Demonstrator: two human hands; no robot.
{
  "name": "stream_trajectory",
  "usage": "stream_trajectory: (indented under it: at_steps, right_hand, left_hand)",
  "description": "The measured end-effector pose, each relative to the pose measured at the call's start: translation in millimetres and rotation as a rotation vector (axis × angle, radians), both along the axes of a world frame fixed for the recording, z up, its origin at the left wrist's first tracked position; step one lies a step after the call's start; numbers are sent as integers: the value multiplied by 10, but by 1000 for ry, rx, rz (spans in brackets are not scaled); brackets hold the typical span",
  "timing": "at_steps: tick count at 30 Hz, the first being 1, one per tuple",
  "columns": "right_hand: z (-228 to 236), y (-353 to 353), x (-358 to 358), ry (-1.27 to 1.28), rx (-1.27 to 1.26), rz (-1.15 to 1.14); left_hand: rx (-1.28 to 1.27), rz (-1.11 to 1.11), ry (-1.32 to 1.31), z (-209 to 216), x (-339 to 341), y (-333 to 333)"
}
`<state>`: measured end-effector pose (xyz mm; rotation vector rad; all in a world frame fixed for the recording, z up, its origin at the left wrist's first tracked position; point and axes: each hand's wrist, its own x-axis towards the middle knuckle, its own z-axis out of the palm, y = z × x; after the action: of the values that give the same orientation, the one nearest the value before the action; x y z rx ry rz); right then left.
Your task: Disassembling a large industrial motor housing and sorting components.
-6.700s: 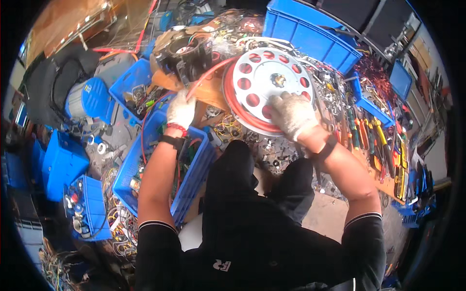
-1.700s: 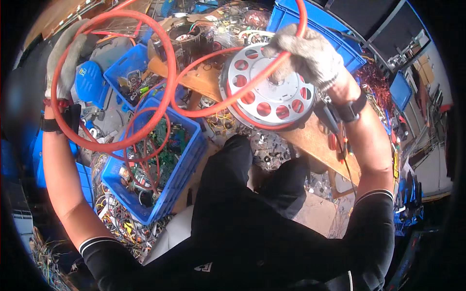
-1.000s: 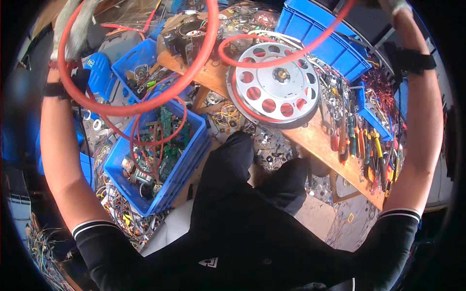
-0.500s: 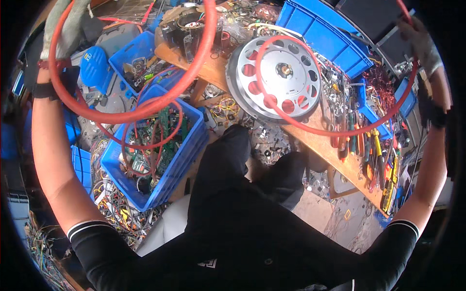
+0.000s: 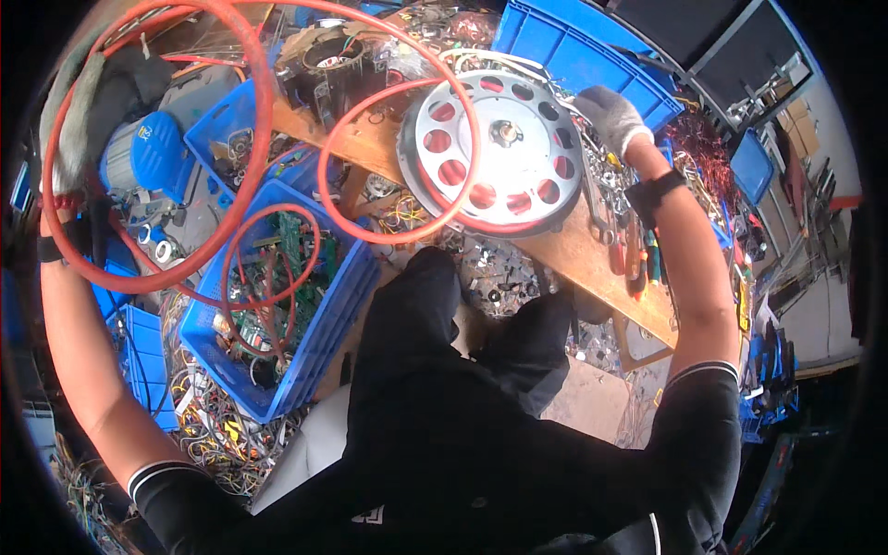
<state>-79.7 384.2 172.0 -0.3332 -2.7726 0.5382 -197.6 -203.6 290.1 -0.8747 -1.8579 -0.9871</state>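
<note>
A red hose (image 5: pixel 266 120) hangs in big loops from my left hand (image 5: pixel 74 139), which wears a grey glove and is closed around it at the upper left. One loop passes in front of a round silver reel (image 5: pixel 550 139) with a ring of holes, and red hose shows through these holes. Beside the reel's right rim is my gloved right hand (image 5: pixel 610 120), its back toward me. Its fingers point left and their tips are hard to make out. The reel lies on a wooden board (image 5: pixel 601 273).
Blue crates (image 5: pixel 324 342) of circuit boards stand left of my knees, over tangled cables (image 5: pixel 222 416). A large blue bin (image 5: pixel 592 55) is behind the reel. Pliers and screwdrivers (image 5: pixel 638 264) lie along the board. A blue-capped motor-like unit (image 5: pixel 153 153) stands at the left.
My right hand has come down and inward from the far upper right to the reel's rim, off the hose. The hose loops have swung left and up. My left hand has shifted slightly left.
</note>
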Motion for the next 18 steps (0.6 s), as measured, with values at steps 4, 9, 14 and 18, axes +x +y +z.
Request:
stream_trajectory:
  at_steps: [4,9,14,18]
  right_hand:
    - [-145,240,-210,-216,58,45]
    - [-124,238,-387,-300,-199,-28]
    - [-60,127,-701,-83,7,-6]
    - [349,-539,-834,-125,187,165]
  left_hand:
    - [86,29,-64,4,-69,-273]
    - [192,33,-152,-1,142,-167]
    - [292,50,-217,158,-44,-131]
    - [365,63,-269,270,-514,-523]
